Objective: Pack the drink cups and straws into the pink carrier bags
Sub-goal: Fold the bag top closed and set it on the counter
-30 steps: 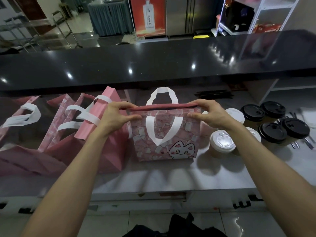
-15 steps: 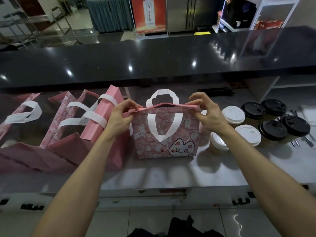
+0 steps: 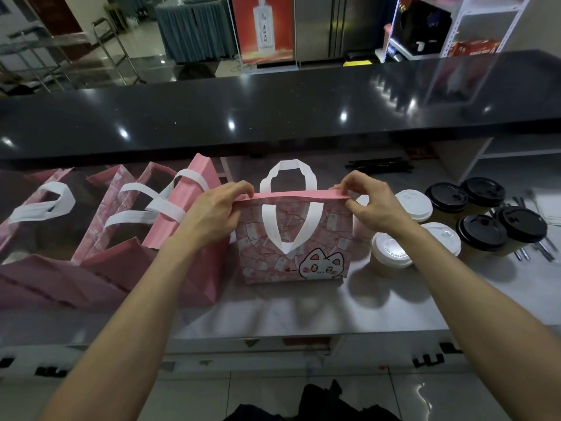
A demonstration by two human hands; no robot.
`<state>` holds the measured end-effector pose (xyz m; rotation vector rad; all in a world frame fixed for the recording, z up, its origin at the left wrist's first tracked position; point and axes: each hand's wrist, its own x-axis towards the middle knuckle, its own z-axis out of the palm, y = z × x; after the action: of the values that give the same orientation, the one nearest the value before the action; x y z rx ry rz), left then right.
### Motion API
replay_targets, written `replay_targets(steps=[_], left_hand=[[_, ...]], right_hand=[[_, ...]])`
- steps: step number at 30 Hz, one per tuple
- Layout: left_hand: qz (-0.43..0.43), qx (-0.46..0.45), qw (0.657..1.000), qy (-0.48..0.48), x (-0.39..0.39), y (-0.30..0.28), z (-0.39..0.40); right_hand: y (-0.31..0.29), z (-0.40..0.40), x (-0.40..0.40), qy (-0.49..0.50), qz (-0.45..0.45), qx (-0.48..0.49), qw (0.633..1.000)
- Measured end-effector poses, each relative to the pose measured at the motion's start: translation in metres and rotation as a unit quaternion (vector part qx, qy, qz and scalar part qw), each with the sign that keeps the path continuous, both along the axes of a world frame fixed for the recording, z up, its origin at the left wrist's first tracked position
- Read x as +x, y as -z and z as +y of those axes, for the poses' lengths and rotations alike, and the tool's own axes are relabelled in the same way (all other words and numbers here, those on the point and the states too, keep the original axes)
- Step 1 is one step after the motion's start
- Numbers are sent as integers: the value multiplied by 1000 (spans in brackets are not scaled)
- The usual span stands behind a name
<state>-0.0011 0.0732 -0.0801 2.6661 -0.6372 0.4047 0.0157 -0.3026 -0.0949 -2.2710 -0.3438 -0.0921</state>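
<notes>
So the bag with the cat print point(image 3: 293, 243) is standing on the counter point(image 3: 303, 308) right in front of the person, and what's changed in the last second is the grip: a moment ago both hands were pressing the top edges together into one flat line, now the fingers have shifted up onto the rim and are pinching it at the two corners. Left hand point(image 3: 212, 214) is clamped on the left corner of the rim, right hand point(image 3: 368, 205) is pinching the right corner between thumb and fingers. The rim looks folded or pressed over into a pink strip, with one white handle poking up behind it and the other lying flat down the front.

My read is they're either creasing it shut or about to pull it open. Honestly can't see inside from here, the mouth is closed up, so whether a cup is already in there I couldn't say.

Off to the left there's a bunch of other pink bags point(image 3: 127, 226), leaning and gaping open, and their insides just look dark, no contents I can make out.

On the right, loose cups still waiting: white-lidded cups point(image 3: 391, 249) just beside the bag, black-lidded cups point(image 3: 482, 229) further right. Dark straws point(image 3: 379, 167) lie at the back of the counter, well apart from the bag. Plenty left to pack, I'd say
</notes>
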Motion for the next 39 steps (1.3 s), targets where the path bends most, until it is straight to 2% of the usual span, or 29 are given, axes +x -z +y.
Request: replay_targets(steps=[6,10,16,21,27,30,34,39], left_hand=[[-18,54,998,-1,-3,1,-8],[-6,59,998,-6,-5,-2,-9],[0,3,1000,-18,-4,-1,-17],[30,-48,998,-36,3,0,-22],[39,-44,998,-36,11,2,-23],[45,-56,997,-28,12,0,-27],[77,-141,986,-44,13,7,-28],[191,-286,936,-68,4,18,-15]], right_hand=[[1,-3,1,-2,11,11,1000],[-1,-7,-3,-21,3,2,1000],[-3,4,-1,-8,-4,-28,1000],[-5,5,4,-17,18,-9,1000],[-2,0,8,15,46,35,998],[-2,2,8,4,38,24,999],[-5,5,10,-20,24,-17,999],[-1,3,13,-6,10,-44,999]])
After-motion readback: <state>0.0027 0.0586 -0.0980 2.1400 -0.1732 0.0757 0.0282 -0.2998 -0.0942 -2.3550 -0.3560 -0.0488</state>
